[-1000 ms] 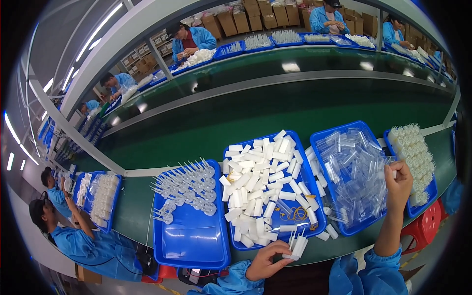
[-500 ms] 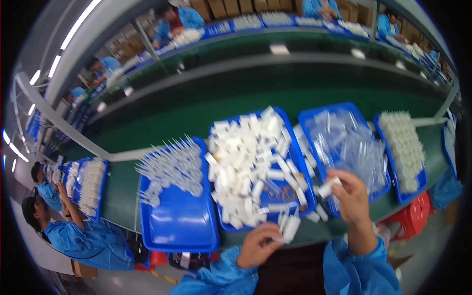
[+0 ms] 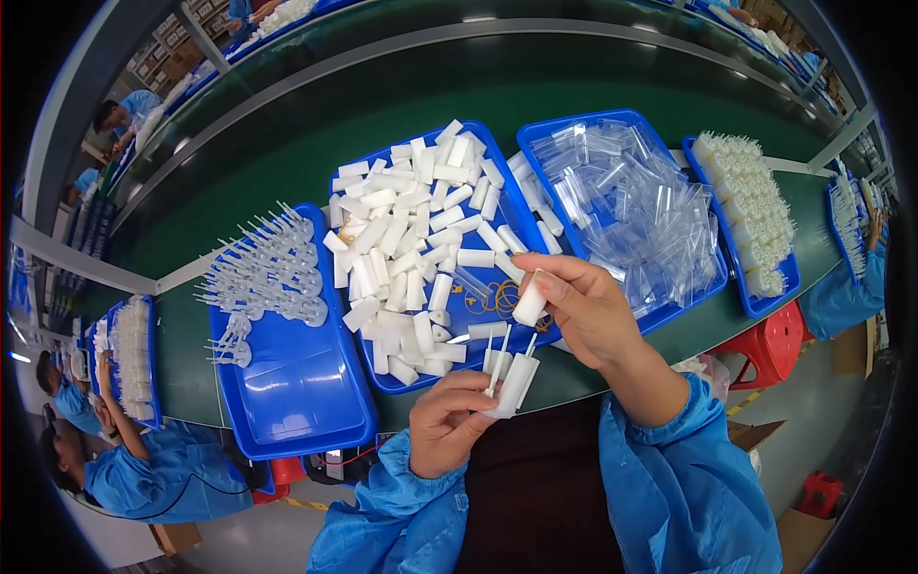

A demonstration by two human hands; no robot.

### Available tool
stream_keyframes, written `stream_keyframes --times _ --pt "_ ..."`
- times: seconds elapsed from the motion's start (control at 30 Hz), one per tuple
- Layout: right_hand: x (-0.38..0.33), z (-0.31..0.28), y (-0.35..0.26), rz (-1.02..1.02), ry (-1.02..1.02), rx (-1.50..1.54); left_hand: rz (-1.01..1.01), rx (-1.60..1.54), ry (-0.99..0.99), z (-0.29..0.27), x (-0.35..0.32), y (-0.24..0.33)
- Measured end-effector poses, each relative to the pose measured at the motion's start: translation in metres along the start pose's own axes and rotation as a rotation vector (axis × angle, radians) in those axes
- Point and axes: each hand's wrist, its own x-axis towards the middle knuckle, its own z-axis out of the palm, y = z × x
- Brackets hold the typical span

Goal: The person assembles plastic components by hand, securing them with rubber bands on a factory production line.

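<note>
Between the thumb and fingers of my left hand (image 3: 446,421) is a small pale base (image 3: 500,410) with thin upright pins. White cylinders (image 3: 517,383) sit on some of the pins, while others stand bare. My right hand (image 3: 595,311) pinches a loose white cylinder (image 3: 529,300) just above a bare pin; whether they touch I cannot tell. Behind my hands, a blue tray (image 3: 524,218) is heaped with white cylinders (image 3: 392,220) and a few yellow rubber bands (image 3: 497,298). More pinned bases (image 3: 273,277) lie in the left blue tray (image 3: 298,402).
Clear plastic sleeves (image 3: 636,206) fill a blue tray (image 3: 690,298) to the right. Beyond it, another blue tray (image 3: 760,304) holds rows of white assemblies (image 3: 746,210). A red stool (image 3: 768,346) stands below the green bench (image 3: 182,344). Co-workers in blue (image 3: 172,469) sit at left.
My right hand has moved left from beside the sleeve tray to the base, bringing the white cylinder. My left hand has risen slightly with the base. The view has tilted down.
</note>
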Motion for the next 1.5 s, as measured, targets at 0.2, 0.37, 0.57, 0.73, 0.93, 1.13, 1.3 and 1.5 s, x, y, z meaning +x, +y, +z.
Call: stream_keyframes --times 0.2,0.37,0.57,0.73,0.93,1.13,1.3,1.5 --pt "0.000 0.001 -0.001 0.075 0.000 0.029 0.060 0.241 -0.090 -0.005 0.004 0.003" --pt "0.001 0.001 -0.006 0.155 -0.046 0.060 0.089 0.316 -0.139 -0.004 0.011 0.005" --pt "-0.001 -0.005 -0.011 0.236 -0.125 0.139 0.084 0.349 -0.170 -0.006 0.007 0.003" --pt "-0.011 -0.004 -0.031 0.006 -0.231 -0.560 0.104 0.373 -0.243 -0.001 0.010 0.003" --pt "-0.019 -0.009 -0.038 -0.078 -0.255 -0.707 0.137 0.423 -0.328 0.002 0.012 0.006" --pt "-0.028 -0.004 -0.038 -0.072 -0.374 -0.761 0.216 0.417 -0.377 -0.003 0.012 0.000" --pt "-0.034 0.007 -0.028 -0.201 -0.480 -0.707 0.139 0.355 -0.238 -0.001 0.001 0.003" --pt "-0.045 0.014 -0.009 -0.147 -0.400 -0.671 0.074 0.091 -0.231 -0.014 -0.008 -0.006"
